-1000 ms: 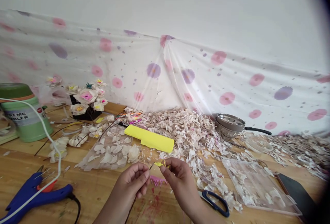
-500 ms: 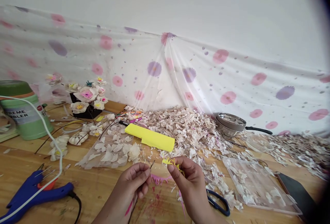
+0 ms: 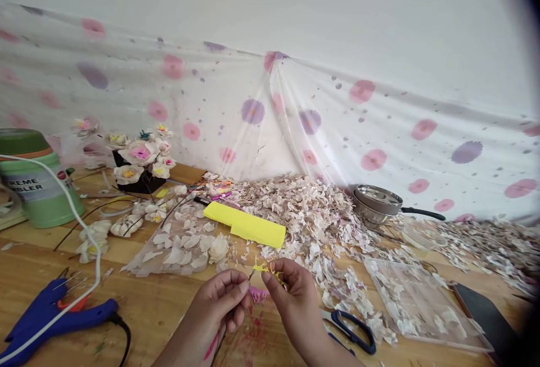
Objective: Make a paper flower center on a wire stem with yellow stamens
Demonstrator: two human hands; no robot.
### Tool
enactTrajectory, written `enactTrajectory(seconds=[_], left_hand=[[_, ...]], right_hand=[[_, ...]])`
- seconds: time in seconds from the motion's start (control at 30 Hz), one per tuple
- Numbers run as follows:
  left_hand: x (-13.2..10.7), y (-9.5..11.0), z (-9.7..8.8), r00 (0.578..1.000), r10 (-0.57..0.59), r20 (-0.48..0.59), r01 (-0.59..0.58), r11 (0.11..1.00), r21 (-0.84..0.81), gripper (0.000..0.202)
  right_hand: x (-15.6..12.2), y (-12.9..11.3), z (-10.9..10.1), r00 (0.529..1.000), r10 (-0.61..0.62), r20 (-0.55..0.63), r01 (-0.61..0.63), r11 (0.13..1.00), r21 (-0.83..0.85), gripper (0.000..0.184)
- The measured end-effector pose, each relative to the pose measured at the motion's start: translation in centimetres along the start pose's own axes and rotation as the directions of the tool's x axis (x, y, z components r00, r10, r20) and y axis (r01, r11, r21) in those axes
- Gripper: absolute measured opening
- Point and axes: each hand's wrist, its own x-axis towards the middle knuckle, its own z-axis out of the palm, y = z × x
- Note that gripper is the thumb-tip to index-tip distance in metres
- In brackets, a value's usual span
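Note:
My left hand (image 3: 223,301) is pinched shut on a thin dark wire stem, whose tip shows just above the fingers. My right hand (image 3: 291,290) is pinched on a small yellow fringed paper strip (image 3: 266,268), held right beside the wire tip. A pink fringed paper piece (image 3: 258,294) lies on the wooden table (image 3: 160,305) between and just below both hands. Blue-handled scissors (image 3: 352,330) lie on the table right of my right hand.
A blue glue gun (image 3: 54,319) with a white cord lies at front left, a green tumbler (image 3: 36,187) behind it. Paper flowers (image 3: 141,159), a folded yellow sheet (image 3: 248,224), a heap of pale petals (image 3: 312,209), steel bowls (image 3: 375,201), a clear tray (image 3: 417,305) and a dark phone (image 3: 485,313) surround the hands.
My right hand drew away to the right with the yellow strip, then came back close to the wire tip in my left hand. The view shifted slightly.

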Motion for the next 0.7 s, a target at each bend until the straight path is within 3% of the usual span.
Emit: enactTrajectory(seconds=[0.43,0.7], left_hand=[[0.8,-0.4,-0.4,0.999,-0.024,-0.04,0.023,1.0,-0.007,0.056],[1.1,-0.7,-0.5,1.0,-0.022,0.003,0.023,0.999,-0.024,0.053]], right_hand=[[0.3,0.7,0.4,1.0,0.023,0.006,-0.022,0.991,-0.132,0.024],[0.4,0.7,0.4,0.998,0.05,0.028,-0.047,0.992,-0.121,0.023]])
